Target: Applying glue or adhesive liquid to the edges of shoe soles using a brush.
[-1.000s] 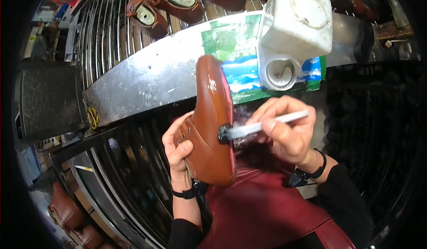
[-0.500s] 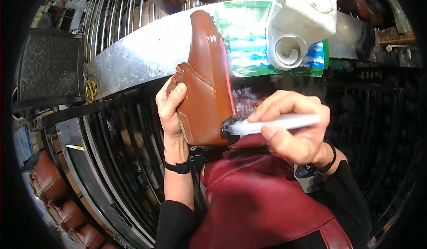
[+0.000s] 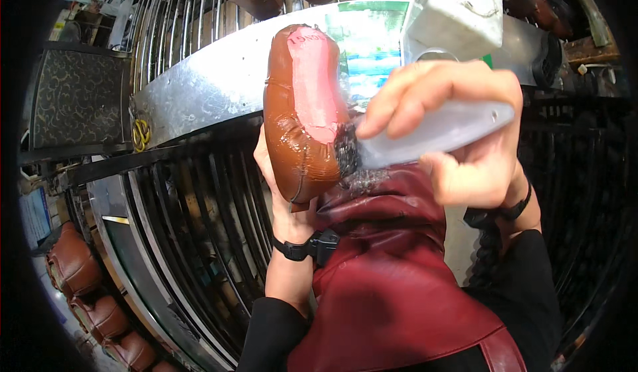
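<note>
L hand (image 3: 282, 192) holds brown shoe (image 3: 302, 113); R hand (image 3: 458, 132) brushes w/ brush (image 3: 425, 136).

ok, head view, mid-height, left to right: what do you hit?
Dark patterned mat → yellow ring emblem → brown shoe upper on its pink last → black brush head → right hand gripping the white brush handle.

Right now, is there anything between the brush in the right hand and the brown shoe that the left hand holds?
Nothing visible. The brush in the right hand has its dark bristles right at the edge of the shoe, beside the pink sole. The left hand holds the shoe from behind, away from the brush.
</note>
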Demonstrator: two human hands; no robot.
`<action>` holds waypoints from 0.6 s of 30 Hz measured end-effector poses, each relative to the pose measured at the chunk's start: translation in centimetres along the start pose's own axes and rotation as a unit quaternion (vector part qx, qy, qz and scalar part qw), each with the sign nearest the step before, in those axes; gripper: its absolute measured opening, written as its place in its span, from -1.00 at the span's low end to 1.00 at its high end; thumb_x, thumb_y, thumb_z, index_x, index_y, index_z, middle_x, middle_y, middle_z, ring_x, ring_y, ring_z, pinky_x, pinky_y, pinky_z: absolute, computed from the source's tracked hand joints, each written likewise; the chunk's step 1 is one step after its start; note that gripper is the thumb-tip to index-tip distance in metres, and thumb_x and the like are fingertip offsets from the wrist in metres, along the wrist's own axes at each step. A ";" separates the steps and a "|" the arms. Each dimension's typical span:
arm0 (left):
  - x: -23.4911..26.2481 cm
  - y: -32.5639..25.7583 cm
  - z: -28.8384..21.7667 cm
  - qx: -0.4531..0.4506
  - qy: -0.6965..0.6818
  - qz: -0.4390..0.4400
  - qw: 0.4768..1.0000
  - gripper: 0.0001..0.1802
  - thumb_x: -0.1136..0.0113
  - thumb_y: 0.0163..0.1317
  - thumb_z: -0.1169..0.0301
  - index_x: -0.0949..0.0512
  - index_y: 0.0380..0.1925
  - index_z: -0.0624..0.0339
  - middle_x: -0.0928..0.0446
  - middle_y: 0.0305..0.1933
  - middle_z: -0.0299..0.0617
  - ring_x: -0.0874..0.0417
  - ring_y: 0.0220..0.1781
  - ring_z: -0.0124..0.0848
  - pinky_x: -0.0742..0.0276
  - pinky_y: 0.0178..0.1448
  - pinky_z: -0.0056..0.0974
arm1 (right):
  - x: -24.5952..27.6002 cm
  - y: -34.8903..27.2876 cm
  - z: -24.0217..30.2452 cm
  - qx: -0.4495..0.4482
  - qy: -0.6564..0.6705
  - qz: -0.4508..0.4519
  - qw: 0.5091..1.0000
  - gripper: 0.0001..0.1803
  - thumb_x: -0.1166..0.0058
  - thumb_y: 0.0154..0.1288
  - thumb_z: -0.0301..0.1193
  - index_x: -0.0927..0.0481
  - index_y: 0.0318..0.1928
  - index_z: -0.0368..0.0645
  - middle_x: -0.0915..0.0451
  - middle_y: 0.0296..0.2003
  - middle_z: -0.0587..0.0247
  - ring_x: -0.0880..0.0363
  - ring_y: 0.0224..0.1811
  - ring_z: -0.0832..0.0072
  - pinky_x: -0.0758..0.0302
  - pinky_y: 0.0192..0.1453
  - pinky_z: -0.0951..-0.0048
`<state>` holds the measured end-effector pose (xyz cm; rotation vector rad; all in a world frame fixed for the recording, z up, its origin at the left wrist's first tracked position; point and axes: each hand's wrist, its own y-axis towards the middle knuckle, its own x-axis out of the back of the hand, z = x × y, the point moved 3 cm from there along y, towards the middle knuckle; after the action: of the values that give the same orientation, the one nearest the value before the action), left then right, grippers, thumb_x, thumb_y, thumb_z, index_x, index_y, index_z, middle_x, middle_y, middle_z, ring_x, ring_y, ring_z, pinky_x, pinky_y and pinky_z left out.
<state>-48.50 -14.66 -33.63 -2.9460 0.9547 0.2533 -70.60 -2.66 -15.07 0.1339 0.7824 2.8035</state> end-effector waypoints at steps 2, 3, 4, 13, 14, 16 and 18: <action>-0.9 -0.5 -0.6 0.034 0.094 0.008 0.995 -0.42 -0.41 0.38 0.51 -0.49 0.38 0.23 -0.60 0.28 -0.17 -0.57 0.33 -0.27 -0.49 0.45 -0.13 | 1.5 0.4 -1.6 -0.051 0.004 0.017 0.999 -0.63 0.00 -0.16 -0.63 -0.64 -0.23 -0.41 -0.78 -0.19 -0.16 -0.78 -0.11 0.19 -0.71 0.07 0.17; -1.7 -0.4 -1.3 0.066 0.186 0.015 0.980 -0.42 -0.39 0.40 0.51 -0.48 0.39 0.25 -0.60 0.28 -0.17 -0.58 0.32 -0.25 -0.49 0.45 -0.12 | 2.2 0.8 -2.4 -0.093 -0.004 0.023 0.995 -0.61 0.02 -0.16 -0.63 -0.64 -0.22 -0.42 -0.77 -0.17 -0.16 -0.77 -0.08 0.20 -0.70 0.11 0.17; -3.0 0.1 -3.3 0.058 0.050 -0.001 0.997 -0.46 -0.33 0.46 0.46 -0.47 0.40 0.27 -0.61 0.31 -0.14 -0.58 0.37 -0.22 -0.47 0.48 -0.13 | 2.8 1.3 -3.5 -0.083 -0.002 0.018 0.996 -0.60 0.05 -0.15 -0.63 -0.63 -0.19 -0.44 -0.77 -0.14 -0.15 -0.77 -0.05 0.23 -0.69 0.17 0.18; 0.1 4.7 -6.1 0.095 -0.175 -0.037 0.979 -0.49 -0.09 0.53 0.32 -0.50 0.35 0.41 -0.68 0.18 -0.01 -0.75 0.14 -0.25 -0.66 0.30 -0.16 | -2.5 -4.1 -12.3 -0.253 0.325 -0.423 0.807 -0.86 -0.16 0.51 -0.53 -0.59 -0.10 -0.42 -0.68 -0.42 0.05 -0.72 -0.54 0.26 -0.65 -0.61 0.30; 0.5 5.9 -7.0 0.064 -0.149 -0.074 0.984 -0.48 -0.23 0.42 0.40 -0.53 0.31 0.45 -0.70 0.15 -0.02 -0.75 0.10 -0.28 -0.65 0.28 -0.19 | -3.4 -5.3 -11.3 -0.284 0.330 -0.424 0.794 -0.84 -0.15 0.53 -0.51 -0.58 -0.08 -0.42 -0.69 -0.42 0.04 -0.72 -0.54 0.26 -0.66 -0.60 0.31; 3.0 9.4 -8.7 -0.007 -0.054 -0.127 0.990 -0.43 -0.38 0.28 0.51 -0.56 0.29 0.51 -0.71 0.13 -0.03 -0.74 0.06 -0.31 -0.64 0.26 -0.21 | -4.4 -6.3 -11.2 -0.316 0.344 -0.420 0.778 -0.81 -0.14 0.57 -0.47 -0.59 -0.06 -0.42 -0.70 -0.41 0.02 -0.72 -0.55 0.28 -0.67 -0.58 0.33; 5.4 14.7 -10.5 -0.069 0.056 -0.154 0.984 -0.41 -0.41 0.23 0.55 -0.58 0.28 0.51 -0.72 0.10 -0.04 -0.74 0.04 -0.31 -0.65 0.22 -0.22 | -3.2 -6.2 -11.2 -0.307 0.314 -0.441 0.782 -0.78 -0.12 0.63 -0.41 -0.59 -0.10 -0.38 -0.71 -0.42 0.00 -0.73 -0.53 0.33 -0.69 -0.54 0.36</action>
<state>-51.27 -30.57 -23.93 -3.2071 0.4933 0.1499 -67.97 -3.85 -27.91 -1.0358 -0.0717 1.9711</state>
